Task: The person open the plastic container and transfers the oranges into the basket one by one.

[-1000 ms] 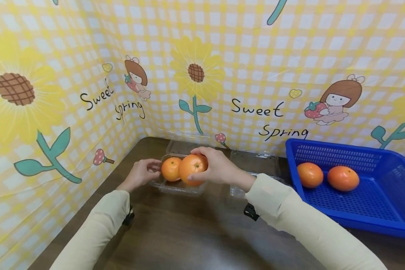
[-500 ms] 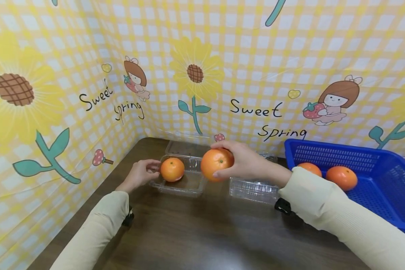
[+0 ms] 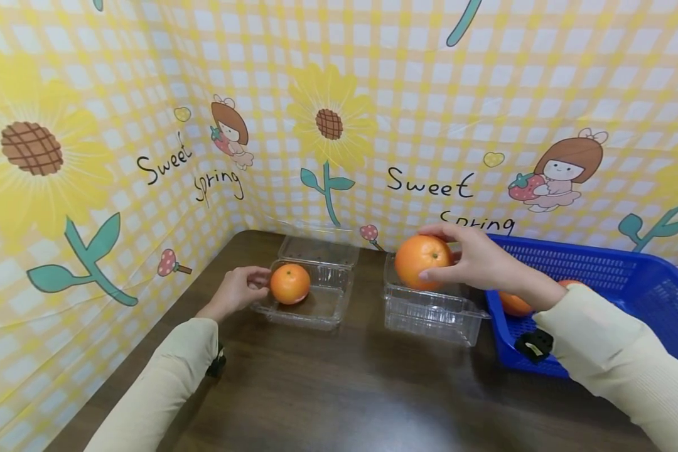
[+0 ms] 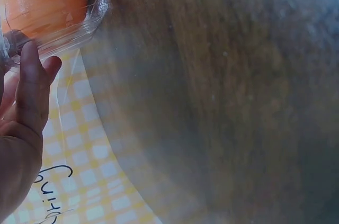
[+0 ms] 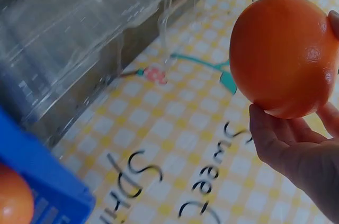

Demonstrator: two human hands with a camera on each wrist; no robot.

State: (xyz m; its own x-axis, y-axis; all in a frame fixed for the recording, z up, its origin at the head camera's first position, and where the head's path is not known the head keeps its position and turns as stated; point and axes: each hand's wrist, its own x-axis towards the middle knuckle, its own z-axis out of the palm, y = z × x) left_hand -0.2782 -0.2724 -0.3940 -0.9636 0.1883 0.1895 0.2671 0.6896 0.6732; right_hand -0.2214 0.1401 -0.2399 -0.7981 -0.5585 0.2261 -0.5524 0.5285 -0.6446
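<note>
My right hand (image 3: 477, 258) grips a large orange (image 3: 420, 260) with its thumb in front and fingers behind. The fruit is in the air over the right clear plastic container (image 3: 429, 317), hiding part of it; in the right wrist view the held orange (image 5: 283, 57) is apart from the plastic. Another orange (image 3: 290, 284) sits in the left part of a second clear container (image 3: 330, 307). My left hand (image 3: 240, 290) holds that container's left side; in the left wrist view its fingers (image 4: 32, 75) touch the plastic, partly cut off by the frame.
A blue basket (image 3: 500, 339) stands at the right, with oranges (image 3: 514, 305) partly hidden by my right arm. The left container's lid (image 3: 319, 249) lies folded back. A checked yellow cloth (image 3: 373, 132) hangs behind and left of the brown table (image 3: 316, 389).
My right hand has carried its orange rightward, from beside the other orange to above the right container. The left hand has stayed at the left container.
</note>
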